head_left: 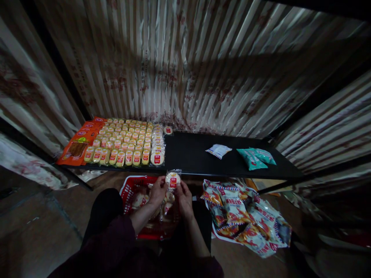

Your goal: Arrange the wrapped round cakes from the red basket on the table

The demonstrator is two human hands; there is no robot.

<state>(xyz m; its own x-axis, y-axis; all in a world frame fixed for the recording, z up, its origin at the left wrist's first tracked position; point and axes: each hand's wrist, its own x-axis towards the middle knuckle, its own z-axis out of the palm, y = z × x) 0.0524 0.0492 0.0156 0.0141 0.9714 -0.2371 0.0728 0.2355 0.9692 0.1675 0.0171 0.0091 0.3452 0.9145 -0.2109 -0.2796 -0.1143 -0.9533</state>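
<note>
Between my two hands is a round, pale packaged snack (173,180) with a red and yellow label in clear wrap. My left hand (157,192) pinches its left edge, and my right hand (184,197) grips the right edge. Below them, a red basket (125,193) holds loose snacks of the same look, partly covered by my forearms. Just ahead, on the black shelf (185,154), a column of these round packets (157,157) runs back beside rows of yellow packaged cakes (117,144). One more round packet (168,130) lies at the back, to the column's right.
Orange snack bags (77,144) lie at the shelf's left end. A white-and-blue packet (218,150) and teal packets (255,157) lie toward its right. Several chip bags (246,212) are heaped on the floor at right. Striped sheeting (179,65) hangs behind.
</note>
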